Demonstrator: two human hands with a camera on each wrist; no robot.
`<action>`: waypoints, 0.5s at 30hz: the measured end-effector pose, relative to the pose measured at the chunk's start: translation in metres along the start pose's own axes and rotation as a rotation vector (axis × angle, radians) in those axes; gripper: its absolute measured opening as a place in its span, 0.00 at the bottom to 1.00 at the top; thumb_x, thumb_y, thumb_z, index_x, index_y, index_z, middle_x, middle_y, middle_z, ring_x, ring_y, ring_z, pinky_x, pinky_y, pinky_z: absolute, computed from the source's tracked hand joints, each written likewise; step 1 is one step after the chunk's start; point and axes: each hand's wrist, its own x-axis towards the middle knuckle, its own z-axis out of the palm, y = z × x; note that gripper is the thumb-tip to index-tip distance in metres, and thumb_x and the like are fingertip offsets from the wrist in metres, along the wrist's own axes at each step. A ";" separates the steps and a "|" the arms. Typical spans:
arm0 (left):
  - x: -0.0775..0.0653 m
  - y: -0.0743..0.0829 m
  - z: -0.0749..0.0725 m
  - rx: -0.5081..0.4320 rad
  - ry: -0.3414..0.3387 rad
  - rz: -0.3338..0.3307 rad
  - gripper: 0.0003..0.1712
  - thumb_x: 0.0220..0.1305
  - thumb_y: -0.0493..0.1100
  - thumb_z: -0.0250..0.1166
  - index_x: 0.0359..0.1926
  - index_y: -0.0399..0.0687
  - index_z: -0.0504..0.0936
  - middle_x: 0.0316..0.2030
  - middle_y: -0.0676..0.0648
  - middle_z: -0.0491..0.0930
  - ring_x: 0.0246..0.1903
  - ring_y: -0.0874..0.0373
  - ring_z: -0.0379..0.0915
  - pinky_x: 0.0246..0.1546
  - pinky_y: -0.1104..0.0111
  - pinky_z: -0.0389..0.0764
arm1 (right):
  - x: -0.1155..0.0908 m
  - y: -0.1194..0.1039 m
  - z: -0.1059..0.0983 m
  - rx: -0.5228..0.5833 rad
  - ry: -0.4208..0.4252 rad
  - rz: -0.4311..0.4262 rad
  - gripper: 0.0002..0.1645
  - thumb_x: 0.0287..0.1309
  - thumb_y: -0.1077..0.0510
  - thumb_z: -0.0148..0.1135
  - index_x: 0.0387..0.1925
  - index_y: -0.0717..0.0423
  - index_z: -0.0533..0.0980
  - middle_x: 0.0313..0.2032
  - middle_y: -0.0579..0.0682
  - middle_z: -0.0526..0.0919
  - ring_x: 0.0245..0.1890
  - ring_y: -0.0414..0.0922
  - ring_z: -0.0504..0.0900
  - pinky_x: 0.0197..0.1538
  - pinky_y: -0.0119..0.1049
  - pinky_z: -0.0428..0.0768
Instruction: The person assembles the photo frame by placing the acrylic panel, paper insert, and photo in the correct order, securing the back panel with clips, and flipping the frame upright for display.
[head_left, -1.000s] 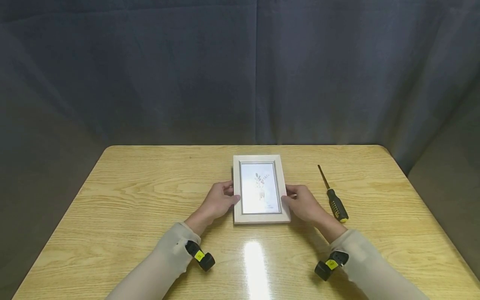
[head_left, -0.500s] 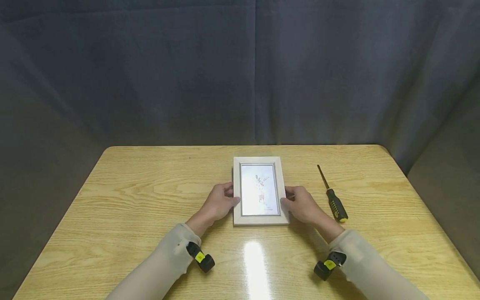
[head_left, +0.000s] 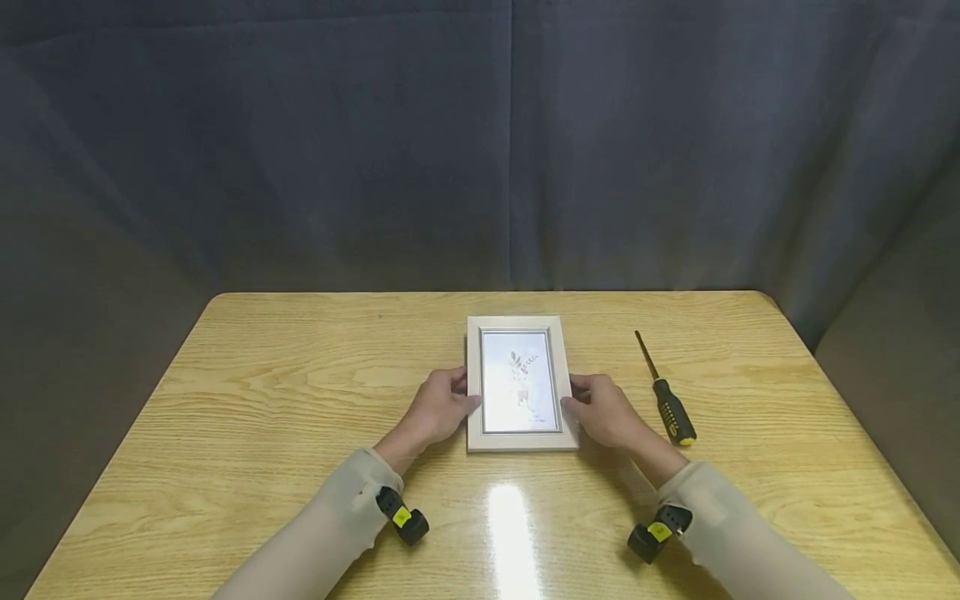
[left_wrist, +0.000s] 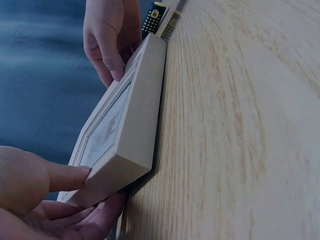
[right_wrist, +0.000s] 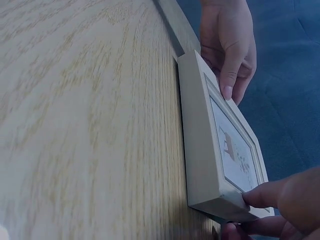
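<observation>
A white picture frame (head_left: 522, 442) with a faint plant print under glossy glass lies face up, between both hands, in the middle of the table. My left hand (head_left: 438, 408) grips its left side, thumb on the front border and fingers curled beneath. On the opposite side my right hand (head_left: 606, 410) pinches the border the same way. In the left wrist view, fingers of the left hand (left_wrist: 30, 195) reach under the frame (left_wrist: 135, 115). The right wrist view shows the frame's near side (right_wrist: 200, 145) close to the wood, with the right hand (right_wrist: 295, 200) at its corner.
A screwdriver (head_left: 675, 412) with a black and yellow handle lies right of the right hand, its shaft pointing away. The wooden table (head_left: 262, 400) ends at a dark curtain (head_left: 360, 167). Bright glare falls on the wood in front of the frame.
The picture frame's far edge has shifted slightly toward me, and the glare on its glass has altered. Both hands keep their hold and have barely moved; the screwdriver stays put.
</observation>
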 end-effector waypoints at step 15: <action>-0.001 0.001 -0.001 0.167 0.080 0.027 0.29 0.69 0.38 0.65 0.69 0.39 0.73 0.37 0.45 0.81 0.32 0.59 0.71 0.30 0.72 0.72 | 0.002 0.007 -0.001 -0.023 0.015 -0.019 0.26 0.68 0.63 0.58 0.65 0.72 0.71 0.57 0.68 0.82 0.51 0.54 0.84 0.47 0.39 0.83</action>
